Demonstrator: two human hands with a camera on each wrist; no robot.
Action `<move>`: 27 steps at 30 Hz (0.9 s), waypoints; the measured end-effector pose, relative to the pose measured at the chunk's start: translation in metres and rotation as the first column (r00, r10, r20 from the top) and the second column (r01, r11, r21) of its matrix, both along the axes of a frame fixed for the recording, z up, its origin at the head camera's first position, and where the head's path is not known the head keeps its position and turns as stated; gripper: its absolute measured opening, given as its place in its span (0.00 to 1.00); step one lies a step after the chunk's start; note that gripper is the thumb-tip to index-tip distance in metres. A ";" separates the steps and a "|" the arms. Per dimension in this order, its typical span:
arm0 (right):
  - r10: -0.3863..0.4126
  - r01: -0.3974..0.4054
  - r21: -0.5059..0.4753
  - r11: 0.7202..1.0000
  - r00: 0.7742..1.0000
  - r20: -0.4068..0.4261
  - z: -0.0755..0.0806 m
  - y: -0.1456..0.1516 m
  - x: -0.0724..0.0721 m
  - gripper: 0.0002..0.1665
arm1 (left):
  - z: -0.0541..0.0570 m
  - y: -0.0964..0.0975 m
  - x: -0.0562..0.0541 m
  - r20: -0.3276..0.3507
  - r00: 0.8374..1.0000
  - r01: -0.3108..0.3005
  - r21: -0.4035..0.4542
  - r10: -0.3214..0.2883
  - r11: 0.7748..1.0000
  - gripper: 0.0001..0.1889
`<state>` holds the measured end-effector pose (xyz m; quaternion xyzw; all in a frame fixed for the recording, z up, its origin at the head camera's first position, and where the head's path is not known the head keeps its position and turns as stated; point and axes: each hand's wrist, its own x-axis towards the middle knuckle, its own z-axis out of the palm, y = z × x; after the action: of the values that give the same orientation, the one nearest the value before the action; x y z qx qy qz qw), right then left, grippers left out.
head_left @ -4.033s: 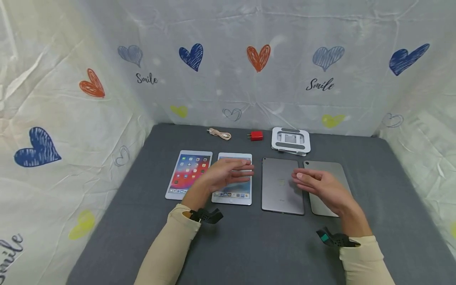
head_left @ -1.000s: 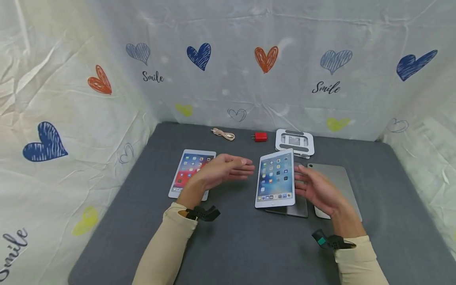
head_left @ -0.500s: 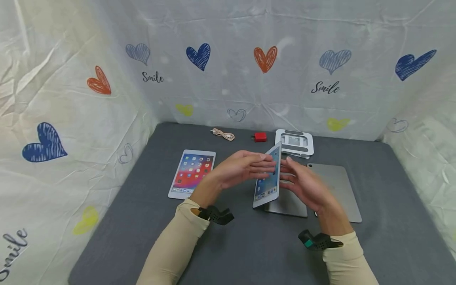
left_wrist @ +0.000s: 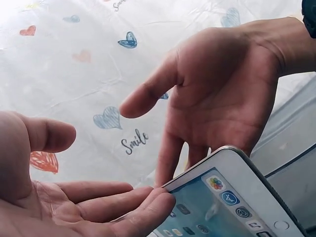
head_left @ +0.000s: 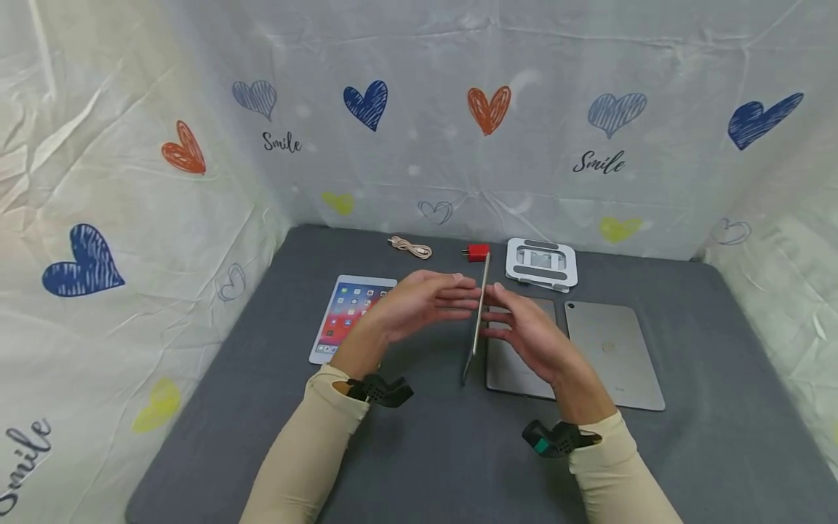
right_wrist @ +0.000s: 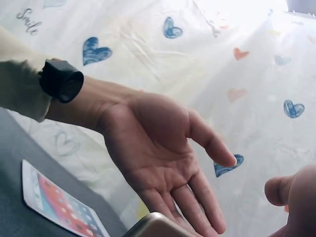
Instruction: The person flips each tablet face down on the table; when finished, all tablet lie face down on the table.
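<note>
A white-framed tablet [head_left: 476,342] stands edge-up between my two hands, its side seen edge-on in the head view. Its lit screen [left_wrist: 207,207] faces my left hand [head_left: 419,306], whose straight fingers lie against the screen. On the other side, the straight fingers of my right hand [head_left: 533,338] lie against the gold-toned back [right_wrist: 159,228]. Both thumbs point up, apart from the tablet. Left of my left hand a second white tablet [head_left: 347,309] lies screen up. Beneath and beside my right hand lies a dark grey tablet [head_left: 513,375], back up.
A lighter grey tablet [head_left: 618,356] lies back up at the right. Along the back of the grey table [head_left: 419,451] are a coiled cable [head_left: 410,247], a red charger plug [head_left: 478,252] and a folded white stand [head_left: 542,263]. Heart-printed cloth [head_left: 419,109] hangs behind.
The tablet has come off the table, passed over the dark grey tablet, then turned from screen-facing to edge-on and moved left. My right hand moved left with it; my left hand now touches its screen.
</note>
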<state>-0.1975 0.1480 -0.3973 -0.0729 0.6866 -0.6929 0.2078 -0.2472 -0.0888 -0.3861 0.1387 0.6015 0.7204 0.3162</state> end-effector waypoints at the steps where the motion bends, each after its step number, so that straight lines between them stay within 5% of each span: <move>1: -0.003 0.003 -0.007 1.000 1.000 0.002 0.000 -0.002 0.000 0.43 | 0.000 -0.003 -0.001 -0.002 1.000 -0.004 -0.005 0.004 1.000 0.26; 18: 0.002 0.015 -0.107 0.994 0.988 0.156 -0.030 -0.005 -0.012 0.45 | 0.009 -0.033 -0.008 0.044 0.995 -0.083 -0.163 0.091 0.983 0.27; 27: 0.036 -0.015 -0.094 0.995 0.973 0.227 -0.051 0.008 -0.007 0.45 | -0.011 -0.049 -0.013 0.101 0.988 -0.082 -0.282 0.115 0.956 0.26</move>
<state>-0.2041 0.1556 -0.4481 -0.0111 0.6246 -0.7248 0.2906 -0.2605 -0.1373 -0.3975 0.0208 0.6831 0.6509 0.3306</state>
